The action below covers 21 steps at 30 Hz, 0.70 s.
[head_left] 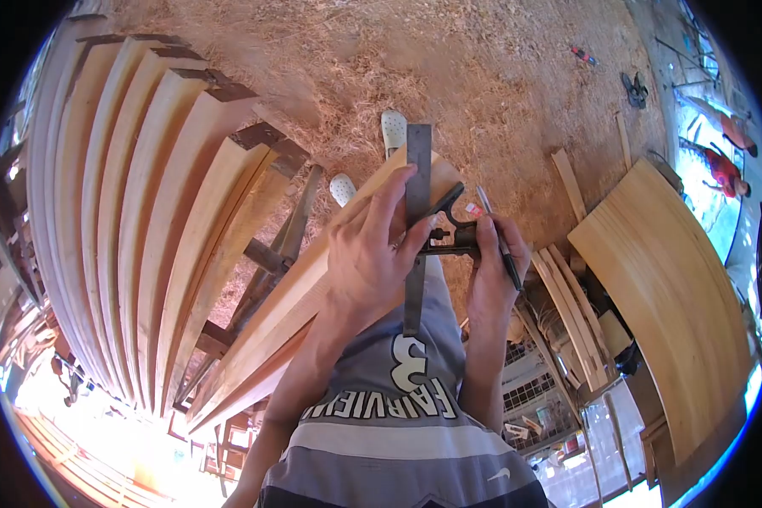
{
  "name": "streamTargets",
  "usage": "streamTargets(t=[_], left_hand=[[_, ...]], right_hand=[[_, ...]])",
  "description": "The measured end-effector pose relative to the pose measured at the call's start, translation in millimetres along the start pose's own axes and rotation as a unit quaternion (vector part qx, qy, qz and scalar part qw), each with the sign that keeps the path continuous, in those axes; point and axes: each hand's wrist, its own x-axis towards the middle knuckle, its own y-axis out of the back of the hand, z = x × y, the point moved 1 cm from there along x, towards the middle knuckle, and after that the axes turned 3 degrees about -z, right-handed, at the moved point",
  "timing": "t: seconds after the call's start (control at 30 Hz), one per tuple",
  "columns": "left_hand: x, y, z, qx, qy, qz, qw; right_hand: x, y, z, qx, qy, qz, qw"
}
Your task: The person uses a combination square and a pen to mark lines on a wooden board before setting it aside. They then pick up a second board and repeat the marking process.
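Note:
In the middle of the head view, my left hand [372,237] is closed on a long flat dark metal bar [417,178], which stands upright in the picture. A dark metal tool [459,233] with a curved arm lies against the bar, between my two hands. The fingers of my right hand [495,258] are wrapped round this tool's right end and also hold a thin pen-like rod [499,237]. Behind the bar, a long pale wooden beam [288,296] runs diagonally under my left forearm.
Several curved wooden planks [157,169] stand side by side at the left. At the right are a wide wooden board [669,288] and narrow wood strips [571,313]. Shavings cover the ground [499,85]. Two people [724,169] are at the far right.

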Motion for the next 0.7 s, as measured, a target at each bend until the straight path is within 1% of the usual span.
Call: streamTargets(t=[0.1,0.17,0.33,0.4,0.43,0.5,0.6,0.63,0.7], left_hand=[[-1.7,-3.4,-4.9,0.002,-0.008,0.007,1.0],[-2.1,-3.5,-3.0,0.005,-0.004,0.005,1.0],[-1.5,-3.2,-1.3,0.012,-0.007,0.008,1.0],[-1.8,-0.7,2.4,0.005,0.036,-0.019,0.999],[-1.7,-1.3,1.3,0.005,0.037,-0.02,0.999],[-0.7,-3.1,-1.4,0.016,-0.01,0.009,1.0],[-1.6,-2.8,-0.4,0.001,0.015,-0.001,1.0],[-0.8,-3.7,-1.8,0.001,0.015,-0.002,1.0],[0.1,-5.2,-4.4,0.001,-0.026,0.021,0.999]], right_hand=[[-1.8,0.9,-1.5,-0.026,-0.006,-0.006,1.0],[-3.4,-1.8,-5.0,0.009,-0.003,-0.012,1.0],[-3.4,-2.1,-1.3,0.017,-0.004,0.0,1.0],[-3.7,-1.6,0.6,0.019,-0.001,0.003,1.0],[-4.8,-1.7,0.3,0.018,0.002,0.009,1.0],[-4.3,-3.0,-1.9,0.015,0.004,0.016,1.0],[-4.3,-3.6,-5.2,0.006,0.006,0.006,1.0],[-3.7,-2.8,-3.3,0.021,0.006,0.004,1.0],[-3.4,-3.3,-2.5,0.035,0.004,0.002,0.999]])
